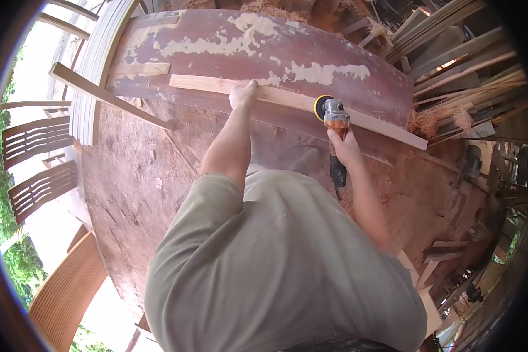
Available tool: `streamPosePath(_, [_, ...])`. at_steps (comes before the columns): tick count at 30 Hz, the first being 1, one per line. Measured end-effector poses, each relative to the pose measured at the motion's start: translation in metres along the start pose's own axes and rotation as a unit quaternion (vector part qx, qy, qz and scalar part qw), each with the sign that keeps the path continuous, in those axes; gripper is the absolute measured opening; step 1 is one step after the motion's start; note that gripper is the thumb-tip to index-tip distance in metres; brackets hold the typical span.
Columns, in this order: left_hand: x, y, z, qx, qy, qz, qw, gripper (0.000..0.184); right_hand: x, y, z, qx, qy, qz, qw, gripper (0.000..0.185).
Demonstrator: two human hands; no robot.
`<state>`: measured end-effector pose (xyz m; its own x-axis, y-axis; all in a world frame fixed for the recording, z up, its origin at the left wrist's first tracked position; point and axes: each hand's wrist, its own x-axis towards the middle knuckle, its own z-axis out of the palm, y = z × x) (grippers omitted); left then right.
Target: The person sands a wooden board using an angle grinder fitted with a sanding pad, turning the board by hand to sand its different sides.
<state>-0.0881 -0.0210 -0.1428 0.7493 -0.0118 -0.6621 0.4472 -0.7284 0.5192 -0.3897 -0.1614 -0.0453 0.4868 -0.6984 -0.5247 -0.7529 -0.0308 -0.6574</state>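
Observation:
A long pale wooden board (387, 127) lies lengthwise along the near side of a worn reddish workbench (217, 29). My left hand (243, 94) is closed around the board left of its middle, thumb on top. In my right hand (346, 148) is an angle grinder (336, 115) with an orange and grey body, gripped around its housing. Its round disc (321, 107), yellow at the rim, sits at the board's near edge; whether it touches the wood I cannot tell. The grinder's dark rear end hangs below my hand.
Stacked wooden strips (102, 70) and a loose plank (108, 94) stand at the left. Slatted wooden pieces (41, 138) are farther left. Piled timber offcuts (475, 88) and shavings (434, 122) crowd the right. Sawdust and scraps cover the ground (141, 176).

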Motion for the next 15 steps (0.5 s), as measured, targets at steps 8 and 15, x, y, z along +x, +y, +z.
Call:
streamPosePath(8, [0.012,0.013,-0.037,0.007,-0.030,0.030,0.999,0.065,0.003,-0.044,0.057,-0.026,-0.015,0.003,1.000,0.075])
streamPosePath(15, [0.046,-0.018,-0.088,-0.093,-0.147,0.032,0.984,0.072,0.009,-0.075,0.101,-0.026,-0.009,-0.012,1.000,0.074])
